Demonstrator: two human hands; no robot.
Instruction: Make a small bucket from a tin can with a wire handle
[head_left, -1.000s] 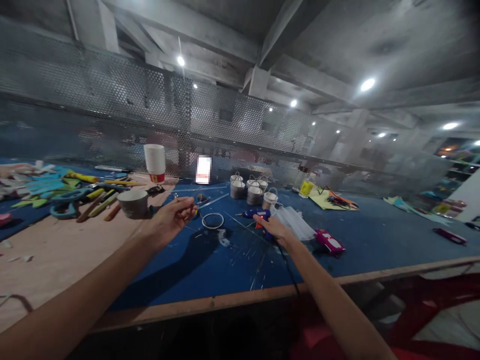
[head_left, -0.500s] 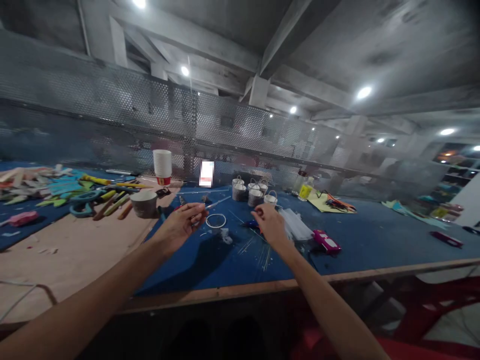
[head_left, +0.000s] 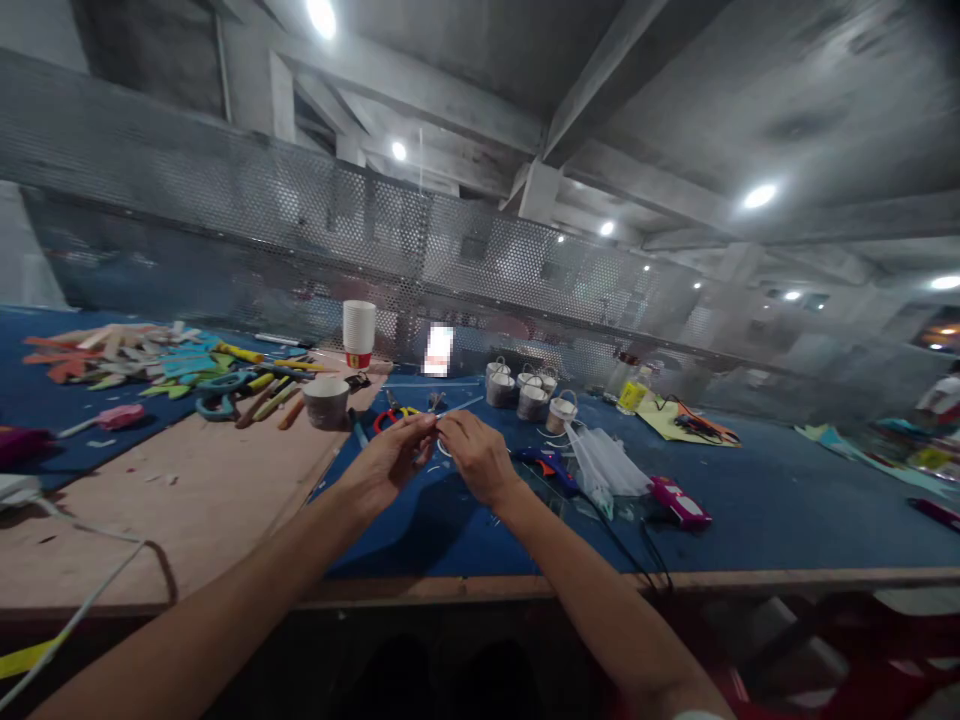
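Observation:
My left hand (head_left: 394, 458) is pinched on a thin pale strip (head_left: 466, 405) that juts out to the right beyond the fingers. Against its fingertips are the closed fingers of my right hand (head_left: 480, 462); what they grip is hidden. A white ring (head_left: 444, 449) on the blue mat is mostly covered by the hands. Red-and-yellow-handled scissors (head_left: 388, 415) lie just behind my left hand. To the right of my right hand lies a blue glue gun (head_left: 553, 468) with an orange trigger. Beyond it, clear plastic sleeves (head_left: 611, 462) are spread out.
Small paper cups with handles (head_left: 532, 402) stand behind the hands. At left are a grey cup (head_left: 327, 404), a stack of white cups (head_left: 359, 330), tools and cut coloured paper (head_left: 191, 360). A yellow-labelled bottle (head_left: 634, 390) and a magenta box (head_left: 680, 502) are at right.
My right hand has moved left to meet my left hand, and their fingertips now touch. The view has turned slightly to the left. The white ring is now mostly hidden.

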